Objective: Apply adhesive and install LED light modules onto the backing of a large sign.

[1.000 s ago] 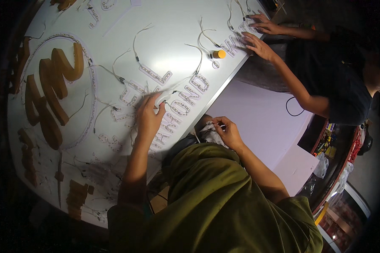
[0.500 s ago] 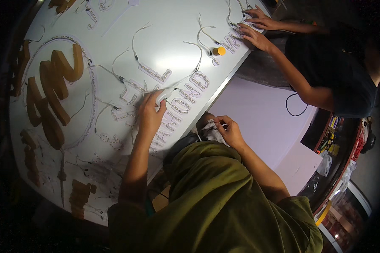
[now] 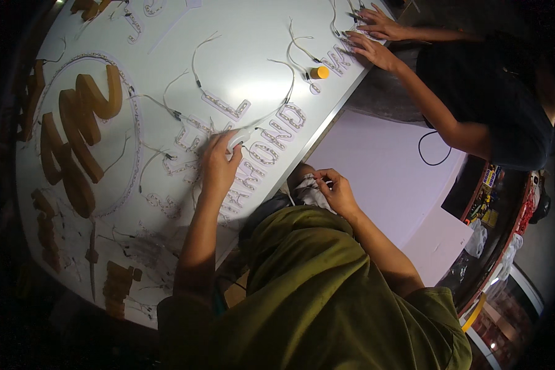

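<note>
My left hand [image 3: 221,163] is closed around a small white rounded object [image 3: 237,140] above the white table; its exact kind is not clear. Beneath and beside it lies a row of flat letter-shaped pieces [image 3: 277,135] lined with small LED modules. Thin wires run from several of them. Off the table's edge, close to my body, my right hand [image 3: 338,192] has thumb and finger pinched together. Whatever sits between those fingertips is too small to make out. Whitish cloth [image 3: 311,192] shows just beside that hand.
Across the table [image 3: 166,37] lie brown letter shells [image 3: 86,142] inside a large LED-lined ring [image 3: 135,123]. A yellow round cap or roll [image 3: 319,73] stands near the edge. At the far right, a co-worker's hands [image 3: 376,49] touch other LED letters. A pale panel [image 3: 382,179] lies below.
Both of my hands stay almost where they were. The co-worker's body and arms have shifted slightly, with their hands still at the far letters.
</note>
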`<state>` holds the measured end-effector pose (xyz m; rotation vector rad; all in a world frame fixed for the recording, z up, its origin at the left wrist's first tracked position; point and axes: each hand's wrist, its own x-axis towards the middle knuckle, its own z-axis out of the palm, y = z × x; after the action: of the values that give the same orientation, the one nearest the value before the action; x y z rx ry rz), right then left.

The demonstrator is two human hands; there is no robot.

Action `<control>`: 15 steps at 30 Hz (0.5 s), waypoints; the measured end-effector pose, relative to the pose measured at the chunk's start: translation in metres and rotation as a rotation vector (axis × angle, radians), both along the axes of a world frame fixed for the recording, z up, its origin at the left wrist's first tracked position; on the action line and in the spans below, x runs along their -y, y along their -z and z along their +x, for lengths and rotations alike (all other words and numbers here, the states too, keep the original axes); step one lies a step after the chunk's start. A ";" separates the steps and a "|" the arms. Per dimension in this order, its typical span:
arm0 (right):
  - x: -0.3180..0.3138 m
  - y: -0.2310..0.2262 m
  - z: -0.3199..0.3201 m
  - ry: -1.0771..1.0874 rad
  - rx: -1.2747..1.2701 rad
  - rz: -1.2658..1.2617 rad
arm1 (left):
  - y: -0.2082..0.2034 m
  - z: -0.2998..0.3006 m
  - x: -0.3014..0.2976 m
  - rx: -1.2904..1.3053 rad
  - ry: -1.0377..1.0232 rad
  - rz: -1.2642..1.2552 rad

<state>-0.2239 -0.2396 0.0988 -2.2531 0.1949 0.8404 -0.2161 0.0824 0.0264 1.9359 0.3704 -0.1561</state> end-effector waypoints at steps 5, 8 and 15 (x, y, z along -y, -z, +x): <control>0.002 0.002 -0.001 0.019 -0.014 0.007 | -0.004 -0.001 -0.002 -0.026 0.020 0.012; 0.004 0.004 -0.003 0.006 0.000 0.007 | -0.005 -0.002 -0.003 -0.027 0.027 0.018; 0.005 0.007 -0.005 0.016 -0.021 0.016 | -0.005 -0.008 -0.007 -0.001 0.017 0.008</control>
<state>-0.2290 -0.2443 0.0920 -2.2257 0.2144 0.8547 -0.2238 0.0896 0.0317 1.9473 0.3557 -0.1667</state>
